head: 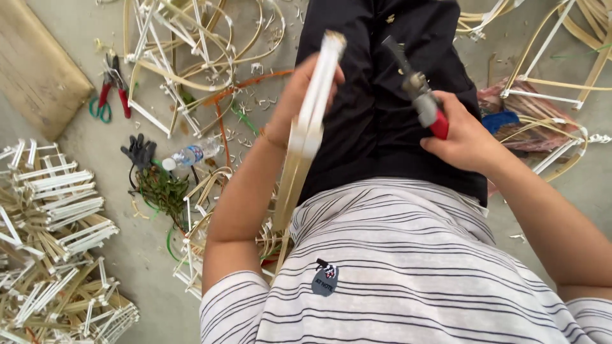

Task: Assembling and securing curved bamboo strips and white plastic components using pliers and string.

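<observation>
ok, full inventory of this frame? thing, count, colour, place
bamboo strip bundle: one, pale, held upright at centre
pliers: one, red grip, centre right
spare pliers: one, red handles, floor upper left
glove: one, dark, floor left
water bottle: one, clear, lying beside glove
stacked frames: many, white, left edge
loose frames: several, pale, floor top
plank: one, tan, upper left
left hand: grips bundle
right hand: grips pliers

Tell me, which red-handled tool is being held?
The pliers in the right hand; the other red-handled pair lies on the floor, far left.
</observation>
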